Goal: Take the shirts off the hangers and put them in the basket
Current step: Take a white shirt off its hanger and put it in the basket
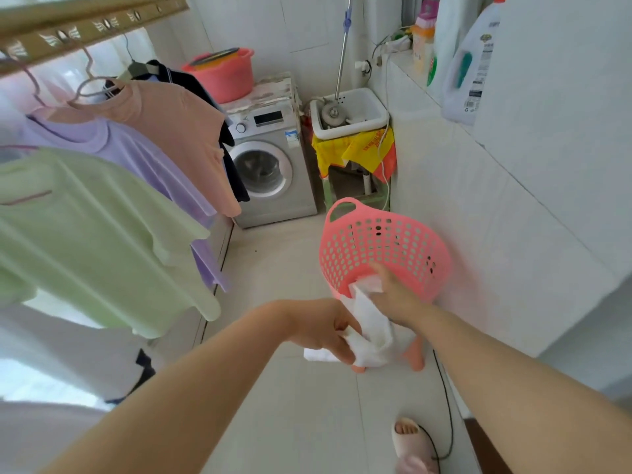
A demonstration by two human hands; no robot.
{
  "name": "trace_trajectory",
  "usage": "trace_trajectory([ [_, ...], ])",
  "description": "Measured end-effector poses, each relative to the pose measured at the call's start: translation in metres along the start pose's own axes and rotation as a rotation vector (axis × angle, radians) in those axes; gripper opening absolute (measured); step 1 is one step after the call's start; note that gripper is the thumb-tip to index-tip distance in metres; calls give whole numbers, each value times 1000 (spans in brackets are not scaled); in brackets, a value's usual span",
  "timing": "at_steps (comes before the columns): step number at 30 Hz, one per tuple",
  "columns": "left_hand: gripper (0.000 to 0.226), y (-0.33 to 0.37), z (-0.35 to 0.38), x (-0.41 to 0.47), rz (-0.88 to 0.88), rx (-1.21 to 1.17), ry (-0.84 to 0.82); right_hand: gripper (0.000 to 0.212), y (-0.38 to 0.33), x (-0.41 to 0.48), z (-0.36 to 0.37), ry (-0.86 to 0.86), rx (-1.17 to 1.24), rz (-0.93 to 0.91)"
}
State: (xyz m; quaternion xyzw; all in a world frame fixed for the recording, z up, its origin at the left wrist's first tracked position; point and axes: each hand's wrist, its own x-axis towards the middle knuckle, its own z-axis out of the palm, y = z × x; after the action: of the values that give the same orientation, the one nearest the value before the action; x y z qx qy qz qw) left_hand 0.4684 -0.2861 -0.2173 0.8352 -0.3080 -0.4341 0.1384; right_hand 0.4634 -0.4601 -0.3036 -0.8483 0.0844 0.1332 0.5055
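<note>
Two hands share one white shirt (372, 323) at the near rim of the basket (393, 241), the left hand (325, 330) bunching its lower end so nothing trails, the right hand (393, 297) pinching the top to feed it in (more shirts (102, 234) hang from the rail (85, 27), untouched).

Your basket (383, 248) sits ahead of you, beside the wall (496, 234) on your right. Your left hand (321, 328) is before its near rim and your right hand (393, 292) reaches over that rim, the shirt (371, 331) held between them. The hanging shirts (102, 217) line up on your left under the rail (85, 25). Behind them stands the washing machine (270, 159), a tub (222, 75) on top, the sink (352, 112) to its right. Bottles (473, 66) stand on the ledge (405, 68) at your right.
</note>
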Motion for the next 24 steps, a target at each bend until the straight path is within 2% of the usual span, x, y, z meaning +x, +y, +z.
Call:
trace_trajectory([
  [2, 11, -2, -8, -1, -17, -34, 25, 52, 3, 1, 22, -203, 82, 132],
  [5, 13, -9, -29, -2, -29, -102, 81, 71, 14, -5, 29, -287, 230, 313],
  [7, 15, -13, -45, 1, -29, -136, 120, 78, 16, -15, 22, -286, 342, 330],
  [9, 18, -13, -61, 10, -21, -166, 149, 93, 17, -16, 8, -422, 277, 248],
  [12, 28, -16, -79, 34, -60, -149, 268, 68, 11, -13, -2, -568, 110, 183],
  [14, 29, -21, -87, 56, -90, -111, 395, 47, 14, -5, -4, -513, 101, 235],
  [16, 22, -29, -87, 78, -125, -47, 591, 32, 23, 2, -9, -442, 128, 273],
  [18, 51, -39, -76, 96, -247, -30, 732, 36, 38, 11, -12, -398, 207, 340],
  [20, 70, -50, -53, 105, -390, -129, 689, 43, 52, 19, -15, -337, 293, 417],
  [24, 79, -75, 1, 116, -572, -407, 376, 45, 63, 29, -23, -401, 410, 462],
])
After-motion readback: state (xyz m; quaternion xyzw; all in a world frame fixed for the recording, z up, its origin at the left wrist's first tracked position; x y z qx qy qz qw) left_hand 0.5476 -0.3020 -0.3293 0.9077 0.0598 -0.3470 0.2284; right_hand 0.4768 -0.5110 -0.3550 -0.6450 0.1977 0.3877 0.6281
